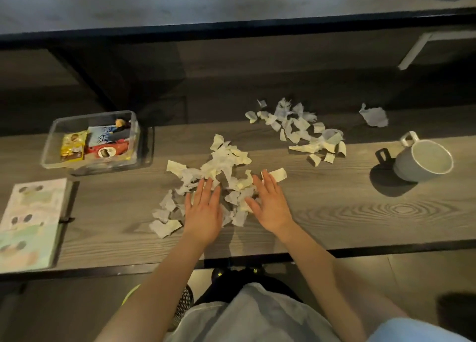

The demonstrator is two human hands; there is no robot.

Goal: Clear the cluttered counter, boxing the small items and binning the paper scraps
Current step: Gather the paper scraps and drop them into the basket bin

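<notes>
Left end of the grey wood-grain bench: pastel illustrated booklet. Behind it is a clear rectangular plastic box with coloured snack packets inside. Boxing looks largely done. No bin is in view.

Your left hand lies palm-down on the near pile of torn white paper scraps, fingers straight, slightly spread, holding nothing. Your right hand lies flat just beside it on the same pile, fingers straight, also empty.

Risks, as judged:
- Scraps left of your left hand sit outside both palms, so an inward sweep would likely miss them.
- Pressing flat may let thin pieces slide out underneath, or over the near bench edge to the floor.
- The far scatter of white scraps and the lone larger crumpled scrap lie well apart and need a separate gather.
- A wide sweep rightward could catch the small black clip or nudge the pale grey ceramic mug.

Scrap appearance: irregular torn pieces, white to cream, creased with curled edges. They overlap loosely rather than lying flat and probably shift easily.
</notes>
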